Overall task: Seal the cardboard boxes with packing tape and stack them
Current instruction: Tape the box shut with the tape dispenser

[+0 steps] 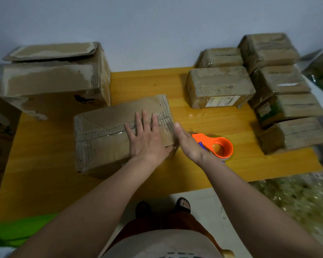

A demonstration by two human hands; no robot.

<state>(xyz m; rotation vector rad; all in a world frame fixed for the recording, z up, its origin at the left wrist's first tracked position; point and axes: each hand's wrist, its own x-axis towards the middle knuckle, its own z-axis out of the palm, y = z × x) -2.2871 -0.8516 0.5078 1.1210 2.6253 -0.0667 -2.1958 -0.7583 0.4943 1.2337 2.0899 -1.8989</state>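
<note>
My left hand (147,138) lay flat, fingers spread, on the soft, worn box (119,135), my right hand (188,144) open-fingered against its right end, whose firmer bottom edges looked best for lifting

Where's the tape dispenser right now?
In the head view the orange tape dispenser lies on the yellow table, right of the box being sealed, just behind the right hand, which isn't holding it.

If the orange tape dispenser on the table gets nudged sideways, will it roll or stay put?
The tape dispenser likely stays put: it seems to lie on its flat side on the table, so it should slide, not roll. It looks like light plastic, so the right hand beside it could shift it easily.
</note>
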